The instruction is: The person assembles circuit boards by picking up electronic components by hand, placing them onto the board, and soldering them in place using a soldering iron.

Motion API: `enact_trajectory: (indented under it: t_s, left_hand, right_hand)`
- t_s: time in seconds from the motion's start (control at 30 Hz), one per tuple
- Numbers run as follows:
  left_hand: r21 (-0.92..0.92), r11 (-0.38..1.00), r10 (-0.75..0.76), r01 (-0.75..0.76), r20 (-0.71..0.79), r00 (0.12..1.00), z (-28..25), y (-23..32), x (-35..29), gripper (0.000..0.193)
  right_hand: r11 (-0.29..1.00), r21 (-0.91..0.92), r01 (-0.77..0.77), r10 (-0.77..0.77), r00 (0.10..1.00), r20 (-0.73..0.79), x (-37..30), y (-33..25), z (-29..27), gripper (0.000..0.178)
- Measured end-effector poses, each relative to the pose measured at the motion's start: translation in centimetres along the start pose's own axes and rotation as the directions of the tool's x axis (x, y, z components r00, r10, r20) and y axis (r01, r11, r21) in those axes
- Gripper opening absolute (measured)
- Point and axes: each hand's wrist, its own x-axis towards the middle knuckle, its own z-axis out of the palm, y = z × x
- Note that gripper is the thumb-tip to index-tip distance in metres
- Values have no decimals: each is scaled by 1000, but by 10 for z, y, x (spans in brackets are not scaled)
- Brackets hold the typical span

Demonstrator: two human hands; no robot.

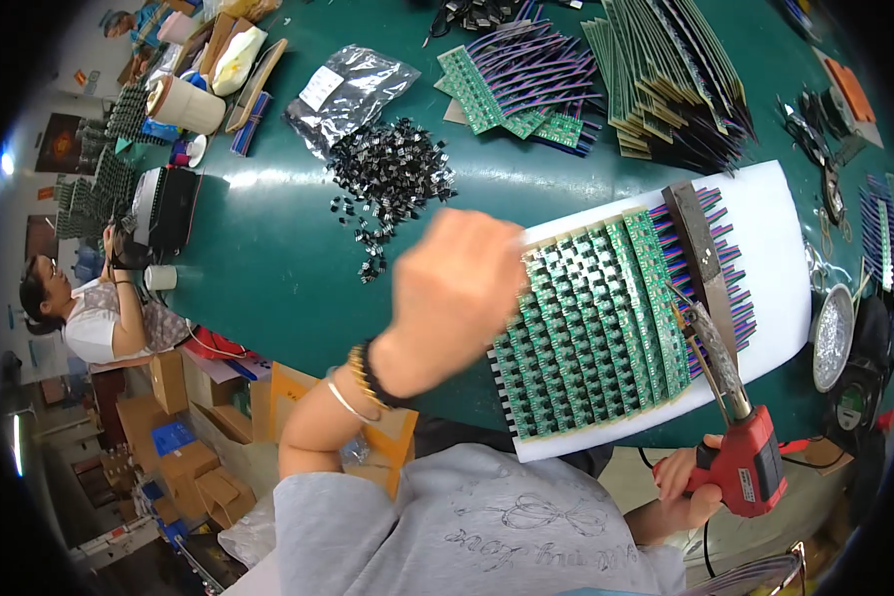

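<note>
My left hand, with a black-and-gold bracelet and a pale bangle, hovers by the left edge of the green circuit boards. Its fingers are curled and blurred; whatever they hold is hidden. The boards lie side by side in strips on a white foam sheet, most carrying rows of small black parts. In my right hand is a red soldering gun, its metal barrel reaching up to the rightmost strip. A dark metal bar presses across the coloured wires coming off that strip.
Loose black components are heaped beside a clear plastic bag. Wired boards and a stack of board panels lie at the back. Right are scissors and a metal bowl. A co-worker sits at left.
</note>
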Motion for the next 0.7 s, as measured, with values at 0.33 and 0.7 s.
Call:
enact_trajectory:
  t_s: [0.33,0.7]
  left_hand:
    - [201,980,-2,4,-9,1000,3,-80,-13,15]
    - [82,992,87,-90,45,995,10,-89,-5,12]
  right_hand:
    - [994,-1,-113,113,992,60,4,-9,14,78]
    - [997,-22,-75,75,997,33,-6,-2,9,76]
